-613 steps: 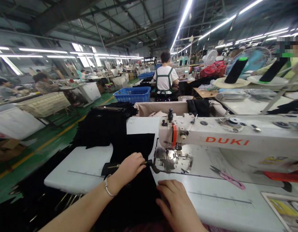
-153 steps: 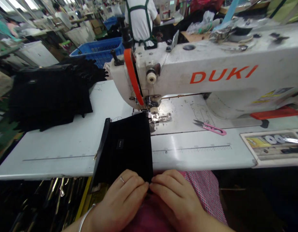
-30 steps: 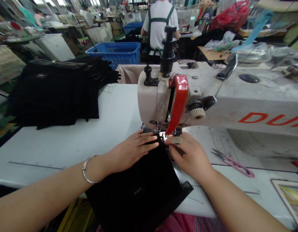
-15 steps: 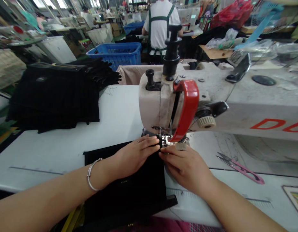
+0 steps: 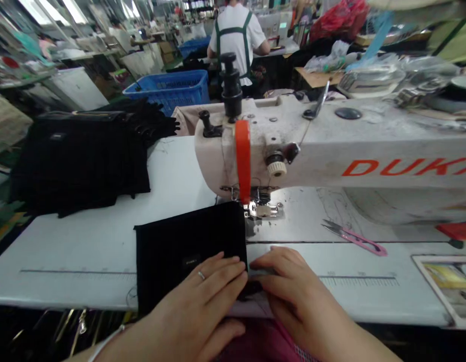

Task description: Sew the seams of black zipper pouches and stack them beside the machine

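A black fabric piece [image 5: 161, 251] with a small label lies on the white table, its far right corner at the presser foot [image 5: 261, 210] of the sewing machine [image 5: 214, 156]. My left hand [image 5: 206, 296] rests flat on its near right part, fingers stretched out and a ring on one. At the fabric's right edge, my right hand [image 5: 289, 286] has its fingers bent round a dark end of the material near the table's front. The thumb of that hand is hidden.
Pink-handled thread snips [image 5: 356, 238] lie right of the needle area. A stack of black fabric pieces [image 5: 78, 161] sits at the left. Behind are a blue crate [image 5: 168, 88] and a person in a white shirt [image 5: 236, 40]. A framed picture [image 5: 448, 286] lies at right.
Both hands have moved back from the presser foot toward the table's front edge. The fabric's right edge now lies more plainly in view, and the camera has turned to the right.
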Tool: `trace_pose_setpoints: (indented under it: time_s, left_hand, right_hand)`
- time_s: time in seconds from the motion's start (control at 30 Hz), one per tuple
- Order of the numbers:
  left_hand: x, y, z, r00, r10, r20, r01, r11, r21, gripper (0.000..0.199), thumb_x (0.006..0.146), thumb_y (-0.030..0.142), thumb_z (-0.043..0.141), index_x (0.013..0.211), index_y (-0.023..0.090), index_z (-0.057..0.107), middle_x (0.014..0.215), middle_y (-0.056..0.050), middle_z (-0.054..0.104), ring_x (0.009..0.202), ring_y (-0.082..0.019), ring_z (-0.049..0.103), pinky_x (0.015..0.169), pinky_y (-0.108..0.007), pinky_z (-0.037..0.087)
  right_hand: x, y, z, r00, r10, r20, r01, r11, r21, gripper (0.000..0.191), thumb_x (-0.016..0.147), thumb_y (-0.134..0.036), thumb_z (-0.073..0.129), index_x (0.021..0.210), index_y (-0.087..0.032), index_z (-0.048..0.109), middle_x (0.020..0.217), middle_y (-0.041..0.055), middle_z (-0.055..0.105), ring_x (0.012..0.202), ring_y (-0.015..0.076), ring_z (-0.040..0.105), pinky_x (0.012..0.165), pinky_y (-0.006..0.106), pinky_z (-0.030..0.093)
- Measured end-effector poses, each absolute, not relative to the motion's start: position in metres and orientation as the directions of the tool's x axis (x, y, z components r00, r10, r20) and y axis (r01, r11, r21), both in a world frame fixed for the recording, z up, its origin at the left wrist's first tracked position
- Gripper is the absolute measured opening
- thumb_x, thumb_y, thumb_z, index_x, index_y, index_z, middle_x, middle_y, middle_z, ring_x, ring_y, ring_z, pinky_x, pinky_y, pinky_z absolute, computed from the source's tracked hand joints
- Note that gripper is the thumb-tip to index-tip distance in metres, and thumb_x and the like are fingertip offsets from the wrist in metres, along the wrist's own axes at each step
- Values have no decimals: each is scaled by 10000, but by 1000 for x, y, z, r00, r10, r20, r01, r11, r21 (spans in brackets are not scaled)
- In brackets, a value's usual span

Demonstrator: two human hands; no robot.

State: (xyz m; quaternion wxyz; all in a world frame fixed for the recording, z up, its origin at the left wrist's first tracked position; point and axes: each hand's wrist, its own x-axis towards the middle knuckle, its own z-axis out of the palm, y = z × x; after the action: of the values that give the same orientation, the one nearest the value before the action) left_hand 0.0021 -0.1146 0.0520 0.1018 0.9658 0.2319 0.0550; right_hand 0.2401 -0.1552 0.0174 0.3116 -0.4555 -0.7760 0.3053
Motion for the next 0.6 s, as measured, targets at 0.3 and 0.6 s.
trace_pose_setpoints:
  time_s: [0.3,0.6]
  left_hand:
    - [-5,-136,6,776,592,220,547,-804,234,394,978,239,550,1361,153,509,1368,-101,566,1328,-249,475,1103,-423,476]
    - [-6,-142,3,720,629,293,556,-776,298,380,951,163,591,1324,127,526,1368,-112,546,1334,-237,449,1145,-392,396]
  right_hand:
    - [224,-171,1,-259,930,262,533,364,-764,113,860,-87,674,810,-176,625,894,15,627,908,210,524,913,416,396]
    - [225,-175,-3,-256,911,322,553,412,-724,77,918,-173,633,845,-181,655,795,19,586,822,201,495,788,376,368]
